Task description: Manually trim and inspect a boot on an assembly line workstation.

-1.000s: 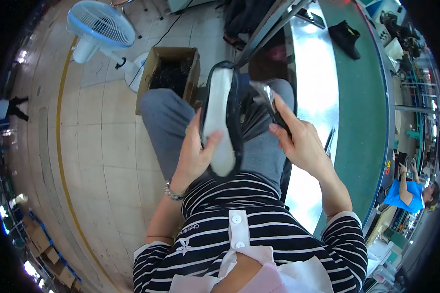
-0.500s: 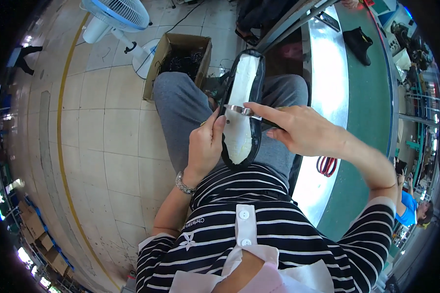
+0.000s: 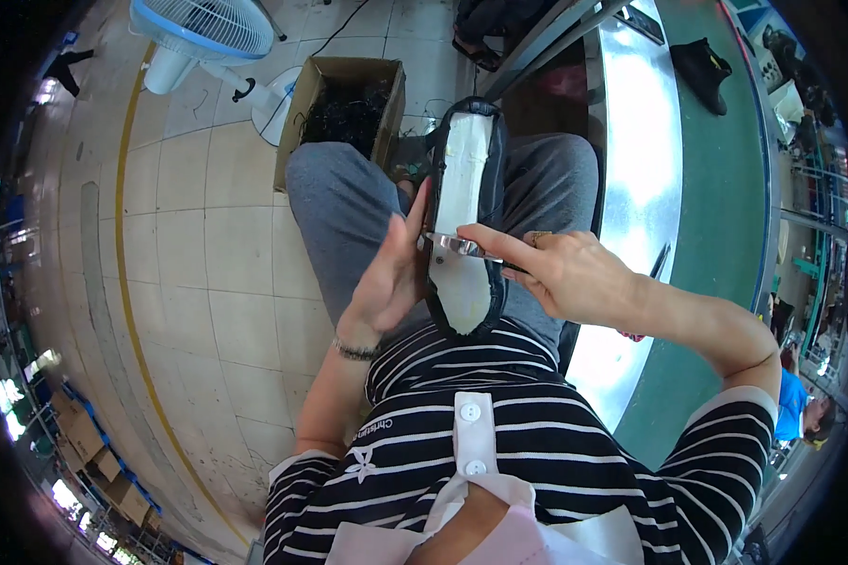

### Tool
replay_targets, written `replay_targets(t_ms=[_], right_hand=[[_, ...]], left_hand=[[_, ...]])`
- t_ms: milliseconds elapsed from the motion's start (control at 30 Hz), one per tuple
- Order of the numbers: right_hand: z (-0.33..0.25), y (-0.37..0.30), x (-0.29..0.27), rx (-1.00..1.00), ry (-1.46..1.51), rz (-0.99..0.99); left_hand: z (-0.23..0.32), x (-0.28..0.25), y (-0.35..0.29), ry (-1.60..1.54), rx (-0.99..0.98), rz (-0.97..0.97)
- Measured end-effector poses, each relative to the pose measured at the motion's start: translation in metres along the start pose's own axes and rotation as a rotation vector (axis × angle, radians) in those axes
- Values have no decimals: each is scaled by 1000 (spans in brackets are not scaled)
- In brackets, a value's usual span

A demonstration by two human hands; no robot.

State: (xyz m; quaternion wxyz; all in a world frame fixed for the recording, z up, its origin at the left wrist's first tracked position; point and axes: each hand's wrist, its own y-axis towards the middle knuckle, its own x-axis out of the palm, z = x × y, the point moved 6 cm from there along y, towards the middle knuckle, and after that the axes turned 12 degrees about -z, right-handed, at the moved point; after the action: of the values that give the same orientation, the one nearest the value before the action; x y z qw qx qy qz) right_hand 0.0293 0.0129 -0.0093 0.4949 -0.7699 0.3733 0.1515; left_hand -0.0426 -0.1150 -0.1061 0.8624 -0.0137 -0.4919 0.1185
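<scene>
A black boot point(image 3: 497, 179) lies sole up in my lap between my knees, its toe and heel ends pointing away from and toward me. A long white insole point(image 3: 464, 165) shows inside the dark folded edge, with a small dark spot near the middle. My right hand point(image 3: 575, 273) closes round the dark handle of a metal-headed hand tool point(image 3: 454, 244), index finger stretched along it. The tool's curved shiny head lies across the insole; its exact kind is unclear. My left hand point(image 3: 386, 278) is open, fingers extended beside the boot's left edge; whether they touch it is unclear.
A cardboard box point(image 3: 400, 104) of black scraps and a white-blue fan point(image 3: 203, 28) stand ahead on the left. Along my right runs a shiny metal ledge point(image 3: 631, 179) beside a green work surface point(image 3: 711, 188), which bears another black boot point(image 3: 702, 75). Another person's foot point(image 3: 476, 55) is ahead.
My left hand has loosened its grip on the boot's side and its fingers have straightened. The boot, the tool and my right hand have shifted slightly toward me.
</scene>
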Motion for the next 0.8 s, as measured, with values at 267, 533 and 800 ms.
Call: replay_targets(t_ms=[267,533,800], right_hand=[[5,-7,8,-32,-35,164],[-25,-14,-70,-114,-298,99],[5,18,-86,74,-599,228]], left_hand=[[-4,-11,36,-96,-131,175],[8,-3,36,132,-97,110],[9,-8,41,106,-54,115]])
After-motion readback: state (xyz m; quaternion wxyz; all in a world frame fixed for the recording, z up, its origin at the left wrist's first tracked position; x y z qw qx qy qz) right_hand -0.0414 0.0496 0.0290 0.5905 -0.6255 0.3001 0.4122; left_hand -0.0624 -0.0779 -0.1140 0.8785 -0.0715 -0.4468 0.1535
